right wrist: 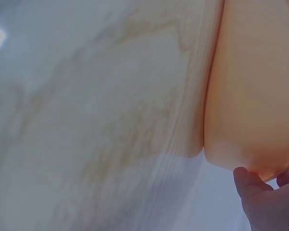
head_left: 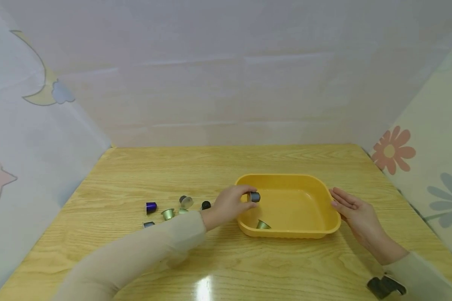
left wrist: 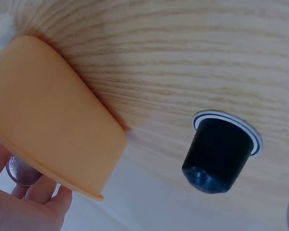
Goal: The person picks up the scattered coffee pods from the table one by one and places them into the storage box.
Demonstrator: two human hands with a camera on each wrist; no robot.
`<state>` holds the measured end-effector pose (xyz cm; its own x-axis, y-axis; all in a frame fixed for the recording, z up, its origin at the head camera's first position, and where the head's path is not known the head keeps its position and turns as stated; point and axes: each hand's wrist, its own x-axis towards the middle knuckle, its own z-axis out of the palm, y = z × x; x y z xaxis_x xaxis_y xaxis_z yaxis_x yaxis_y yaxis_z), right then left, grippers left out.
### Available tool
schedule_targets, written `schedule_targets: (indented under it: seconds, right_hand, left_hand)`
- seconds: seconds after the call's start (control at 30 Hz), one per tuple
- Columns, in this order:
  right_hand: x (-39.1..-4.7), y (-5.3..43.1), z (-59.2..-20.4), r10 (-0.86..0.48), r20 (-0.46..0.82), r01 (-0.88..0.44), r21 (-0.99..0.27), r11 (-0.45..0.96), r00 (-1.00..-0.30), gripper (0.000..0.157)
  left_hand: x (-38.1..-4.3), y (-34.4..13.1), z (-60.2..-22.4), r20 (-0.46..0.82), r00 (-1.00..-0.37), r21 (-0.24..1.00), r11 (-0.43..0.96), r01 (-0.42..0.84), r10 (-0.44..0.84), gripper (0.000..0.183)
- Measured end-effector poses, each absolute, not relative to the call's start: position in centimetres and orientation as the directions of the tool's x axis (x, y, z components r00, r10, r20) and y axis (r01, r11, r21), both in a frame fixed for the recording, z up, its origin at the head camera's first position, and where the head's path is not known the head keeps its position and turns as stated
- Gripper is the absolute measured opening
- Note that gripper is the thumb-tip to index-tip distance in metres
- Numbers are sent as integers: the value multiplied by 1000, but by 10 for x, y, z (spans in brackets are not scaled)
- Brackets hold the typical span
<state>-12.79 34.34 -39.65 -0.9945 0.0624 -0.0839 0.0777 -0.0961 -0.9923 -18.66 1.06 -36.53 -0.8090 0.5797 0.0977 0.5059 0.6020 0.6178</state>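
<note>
Dark grey capsule [head_left: 254, 197] sits between the thumb and fingers of the left hand [head_left: 231, 202], which pinches it just inside the left end of the yellow tray [head_left: 286, 180], right of centre in the head frame. Below it, near the tray's lower left corner, a green capsule [head_left: 263, 225] lies tilted on the tray floor. At the tray's right end, the right hand [head_left: 359, 211] rests with fingers nearly straight against the outer wall; its thumb touches that wall at the lower right of the right wrist frame. More capsules are loosely grouped on the wooden desk [head_left: 211, 163], left of centre in the head frame: a blue capsule [head_left: 151, 207] at the left, a gold-green capsule [head_left: 168, 214] near it, a pale-lidded capsule [head_left: 186, 202] slightly higher, and a black capsule [head_left: 206, 205] beside the left wrist. A grey capsule [head_left: 148, 225] is partly covered by the left sleeve [head_left: 147, 246]; another green piece [head_left: 183, 211] seems to be a capsule too, though too little shows to be sure. In the left wrist frame, a black-bodied capsule [left wrist: 219, 156] stands lid-down right of centre, while the left hand appears at lower left, by the tray's rim.
</note>
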Motion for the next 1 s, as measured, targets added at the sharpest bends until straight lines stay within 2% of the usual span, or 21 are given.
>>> schedule_targets:
  seconds: [0.1,0.2,0.33,0.53,0.83,1.0]
  right_hand:
    - [-128,344,-397,63,-82,74,-991,-109,-995,55]
    - [-128,344,-397,63,-84,77,-991,-107,-994,57]
    - [-128,344,-397,57,-79,72,-991,-110,-995,61]
    - [-127,344,-398,51,-50,43,-989,-140,-997,51]
    - [-127,344,-398,43,-40,33,-988,-148,-998,33]
    - [-126,343,-398,41,-46,39,-986,-162,-998,33]
  left_hand:
    - [-189,17,-363,87,-785,527,640,559,614,39]
    - [-191,24,-360,60,-766,469,659,588,640,37]
    - [-193,30,-360,23,-763,460,671,581,645,37]
    - [-194,37,-364,-11,-743,452,666,593,669,37]
    - [-195,40,-369,-22,-762,564,638,525,647,38]
    - [-198,40,-371,-45,-787,651,616,444,615,40]
